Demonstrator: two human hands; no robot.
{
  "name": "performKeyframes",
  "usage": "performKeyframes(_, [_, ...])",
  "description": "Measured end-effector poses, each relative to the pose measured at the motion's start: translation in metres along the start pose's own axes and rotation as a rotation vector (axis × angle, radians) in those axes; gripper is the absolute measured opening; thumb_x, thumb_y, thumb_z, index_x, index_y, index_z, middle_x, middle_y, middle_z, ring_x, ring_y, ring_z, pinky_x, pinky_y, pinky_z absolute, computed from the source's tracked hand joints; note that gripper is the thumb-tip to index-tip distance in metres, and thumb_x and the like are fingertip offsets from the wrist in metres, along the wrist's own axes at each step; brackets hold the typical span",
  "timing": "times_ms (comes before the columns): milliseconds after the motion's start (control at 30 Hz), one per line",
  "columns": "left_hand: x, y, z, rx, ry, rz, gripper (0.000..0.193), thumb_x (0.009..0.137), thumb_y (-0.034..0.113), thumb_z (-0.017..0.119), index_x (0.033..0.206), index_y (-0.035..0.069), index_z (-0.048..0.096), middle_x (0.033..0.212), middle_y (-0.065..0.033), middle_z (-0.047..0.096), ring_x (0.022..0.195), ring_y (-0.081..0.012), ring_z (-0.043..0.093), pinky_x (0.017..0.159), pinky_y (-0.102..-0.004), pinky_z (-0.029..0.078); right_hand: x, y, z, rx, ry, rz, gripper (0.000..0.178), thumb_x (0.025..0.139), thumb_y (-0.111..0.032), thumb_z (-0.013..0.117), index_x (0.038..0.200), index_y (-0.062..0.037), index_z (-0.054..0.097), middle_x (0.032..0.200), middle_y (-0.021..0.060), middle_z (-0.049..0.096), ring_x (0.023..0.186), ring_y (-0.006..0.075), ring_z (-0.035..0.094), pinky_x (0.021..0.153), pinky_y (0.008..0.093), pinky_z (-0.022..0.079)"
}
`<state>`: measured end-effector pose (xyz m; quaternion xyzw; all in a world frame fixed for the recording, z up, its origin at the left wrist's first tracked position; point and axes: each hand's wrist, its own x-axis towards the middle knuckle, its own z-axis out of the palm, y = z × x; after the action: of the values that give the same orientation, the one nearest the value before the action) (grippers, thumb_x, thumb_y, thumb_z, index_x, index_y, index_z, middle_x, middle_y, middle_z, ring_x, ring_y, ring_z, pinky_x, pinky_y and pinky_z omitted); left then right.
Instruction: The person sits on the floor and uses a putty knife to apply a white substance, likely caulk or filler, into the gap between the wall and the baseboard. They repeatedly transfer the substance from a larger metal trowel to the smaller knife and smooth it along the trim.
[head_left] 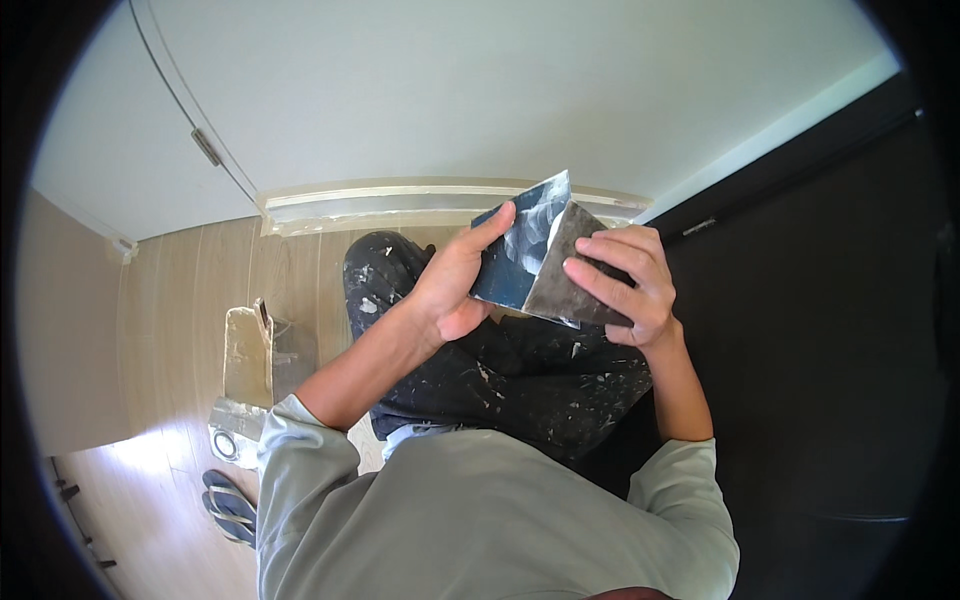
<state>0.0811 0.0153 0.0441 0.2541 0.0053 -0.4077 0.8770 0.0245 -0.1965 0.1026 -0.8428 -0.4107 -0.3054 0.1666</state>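
Observation:
My left hand [455, 280] is closed on a dark blue flat putty blade [503, 272], the thumb lying over its face. A smear of white filler [530, 238] coats the upper part of that blade. In my right hand [640, 285] is a dark grey-brown flat putty blade [565, 285], with the fingers spread across its face. Its edge rests over the right side of the blue blade, against the filler as far as I can see. Both blades are held above my paint-spattered dark trousers [500, 385]. The undersides of the blades and their handles, if any, are hidden.
Ahead, a taped skirting strip [400, 196] runs along the white wall [450, 90]. At left on the wooden floor [175, 330] stand a putty-stained open container [247, 350] and a whitish object with a round end [228, 445]. A flip-flop [230, 508] lies nearby. A black panel [810, 350] fills the right.

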Motion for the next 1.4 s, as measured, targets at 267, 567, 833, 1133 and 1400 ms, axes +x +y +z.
performKeyframes(267, [0.001,-0.001,-0.03,0.021,0.095,0.091,0.044,0.1,0.04,0.052,0.121,0.001,0.056,0.097,-0.0087,0.068,0.079,-0.0154,0.07,0.055,-0.0271,0.057,-0.021,0.059,0.011,-0.193,-0.108,0.084,0.056,0.06,-0.005,0.068,0.116,-0.0108,0.071,0.117,0.0078,0.064,0.103,0.029,0.06,0.087,0.0396,0.047])
performKeyframes(567, [0.014,-0.013,-0.036,-0.105,0.248,0.008,0.038,0.101,0.034,0.053,0.124,0.004,0.058,0.113,-0.0095,0.067,0.101,-0.022,0.067,0.087,-0.0365,0.054,-0.063,0.047,0.056,0.039,0.068,0.351,0.062,0.062,-0.001,0.065,0.124,-0.0079,0.066,0.123,0.0111,0.06,0.11,0.0304,0.058,0.096,0.0441,0.045])
performKeyframes(833, [0.028,-0.025,-0.029,-0.131,0.32,-0.064,0.035,0.101,0.032,0.053,0.122,0.004,0.058,0.107,-0.0086,0.069,0.09,-0.0195,0.069,0.078,-0.0322,0.057,-0.091,0.041,0.077,0.137,0.03,0.529,0.06,0.068,0.003,0.061,0.127,-0.0093,0.064,0.126,0.0118,0.057,0.116,0.0324,0.053,0.1,0.0424,0.043])
performKeyframes(1133, [0.023,-0.016,-0.045,-0.049,0.133,0.297,0.049,0.102,0.045,0.044,0.131,0.006,0.054,0.124,-0.0086,0.063,0.114,-0.0244,0.06,0.103,-0.0435,0.044,-0.13,0.032,0.056,1.33,0.897,1.358,0.047,0.1,-0.029,0.056,0.135,0.0011,0.047,0.127,0.0052,0.058,0.118,0.0191,0.054,0.106,0.0335,0.036])
performKeyframes(1400, [0.044,-0.066,-0.096,0.924,0.652,0.933,0.066,0.101,0.052,0.045,0.12,-0.01,0.055,0.113,-0.0143,0.065,0.1,-0.0202,0.063,0.086,-0.0324,0.049,-0.085,0.023,0.003,1.757,0.781,1.54,0.034,0.101,-0.035,0.05,0.118,-0.0078,0.059,0.105,0.0042,0.068,0.091,0.0167,0.065,0.074,0.0356,0.05])
